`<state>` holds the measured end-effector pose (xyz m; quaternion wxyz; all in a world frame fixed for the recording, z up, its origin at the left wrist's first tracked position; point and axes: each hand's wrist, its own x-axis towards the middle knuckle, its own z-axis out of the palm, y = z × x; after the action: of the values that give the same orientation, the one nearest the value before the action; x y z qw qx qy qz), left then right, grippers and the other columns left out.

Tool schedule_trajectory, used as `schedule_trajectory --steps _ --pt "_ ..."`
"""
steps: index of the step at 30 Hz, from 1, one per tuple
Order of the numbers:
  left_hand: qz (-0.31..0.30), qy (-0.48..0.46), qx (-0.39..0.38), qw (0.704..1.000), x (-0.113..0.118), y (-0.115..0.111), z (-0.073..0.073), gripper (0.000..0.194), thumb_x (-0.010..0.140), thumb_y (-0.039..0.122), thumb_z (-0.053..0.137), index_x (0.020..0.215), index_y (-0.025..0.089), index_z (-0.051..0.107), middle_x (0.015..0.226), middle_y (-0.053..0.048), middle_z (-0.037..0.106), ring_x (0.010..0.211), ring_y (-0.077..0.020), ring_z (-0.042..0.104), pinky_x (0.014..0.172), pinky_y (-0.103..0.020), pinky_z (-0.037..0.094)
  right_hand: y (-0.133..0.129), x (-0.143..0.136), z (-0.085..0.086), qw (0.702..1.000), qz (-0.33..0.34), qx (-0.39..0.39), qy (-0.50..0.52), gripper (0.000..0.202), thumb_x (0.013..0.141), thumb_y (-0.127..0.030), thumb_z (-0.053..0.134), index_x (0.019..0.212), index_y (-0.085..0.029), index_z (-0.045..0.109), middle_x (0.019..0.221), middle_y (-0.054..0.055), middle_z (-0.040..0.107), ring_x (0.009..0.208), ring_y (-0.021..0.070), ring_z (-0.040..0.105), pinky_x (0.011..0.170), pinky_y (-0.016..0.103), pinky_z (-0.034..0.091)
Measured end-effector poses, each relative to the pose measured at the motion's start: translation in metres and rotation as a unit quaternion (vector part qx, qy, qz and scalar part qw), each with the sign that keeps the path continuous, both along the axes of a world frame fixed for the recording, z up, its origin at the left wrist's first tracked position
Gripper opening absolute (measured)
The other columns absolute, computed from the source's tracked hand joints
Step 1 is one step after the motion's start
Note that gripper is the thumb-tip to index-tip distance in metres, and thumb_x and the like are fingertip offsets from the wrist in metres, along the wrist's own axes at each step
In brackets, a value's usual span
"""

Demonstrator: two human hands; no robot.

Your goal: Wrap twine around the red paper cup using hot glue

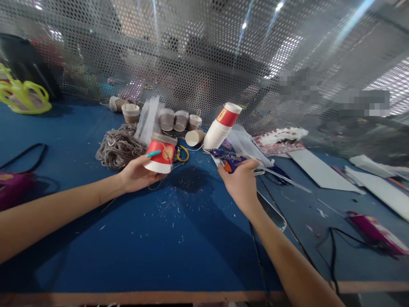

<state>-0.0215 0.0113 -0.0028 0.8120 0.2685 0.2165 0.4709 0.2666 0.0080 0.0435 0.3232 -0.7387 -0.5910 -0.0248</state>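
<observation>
My left hand is closed around a red and white paper cup, tilted with its narrower white end toward me. Grey cord is wound about the far end of this cup. In my right hand is a dark blue glue gun with an orange trigger; its nozzle points left, and a clear glue stick trails from its back. A leaning stack of paper cups stands just beyond the nozzle. Behind my left hand lies a heap of grey cord. Yellow-handled scissors lie right of the held cup.
Several small cord-wrapped cups line the back by a perforated metal screen. A phone lies under my right forearm. White boards and a magenta device with a black cord are at right; a yellow-green holder stands far left.
</observation>
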Motion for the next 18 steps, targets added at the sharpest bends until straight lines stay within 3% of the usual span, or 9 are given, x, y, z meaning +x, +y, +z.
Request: schedule_trajectory --steps 3,8,12,18 --pt "-0.027 0.068 0.056 0.996 0.005 -0.004 -0.004 0.046 0.063 0.031 0.081 0.104 0.015 0.068 0.095 -0.009 0.074 0.088 -0.0219 0.070 0.080 -0.029 0.053 -0.003 -0.008 -0.005 0.995 0.047 0.026 0.081 0.064 0.064 -0.059 0.070 0.093 -0.024 0.025 0.084 0.003 0.050 0.079 0.0260 0.062 0.070 0.043 0.050" --pt "-0.015 0.095 0.088 0.991 0.016 -0.016 0.000 0.054 0.055 0.033 0.088 0.102 0.015 0.069 0.092 -0.008 0.073 0.086 -0.0221 0.069 0.079 -0.030 0.053 -0.020 -0.026 -0.009 0.969 0.129 0.119 0.176 0.063 0.066 -0.053 0.072 0.088 -0.028 0.019 0.087 0.000 0.047 0.071 0.0199 0.061 0.067 0.042 0.052" --pt "0.006 0.116 0.072 0.991 0.022 -0.022 0.006 0.053 0.055 0.025 0.089 0.103 0.015 0.067 0.098 -0.009 0.074 0.091 -0.0218 0.069 0.085 -0.030 0.053 -0.033 -0.034 -0.012 0.941 0.184 0.118 0.256 0.061 0.069 -0.047 0.074 0.089 -0.029 0.019 0.091 0.000 0.045 0.062 0.0167 0.061 0.053 0.037 0.053" --pt "-0.015 0.142 0.085 0.986 0.025 -0.025 0.006 0.045 0.058 0.021 0.086 0.098 0.015 0.069 0.097 -0.009 0.075 0.093 -0.0258 0.070 0.091 -0.037 0.052 -0.044 -0.040 -0.023 0.919 0.245 0.112 0.287 0.053 0.075 -0.036 0.072 0.091 -0.030 0.022 0.096 -0.001 0.048 0.061 0.0142 0.064 0.060 0.038 0.057"
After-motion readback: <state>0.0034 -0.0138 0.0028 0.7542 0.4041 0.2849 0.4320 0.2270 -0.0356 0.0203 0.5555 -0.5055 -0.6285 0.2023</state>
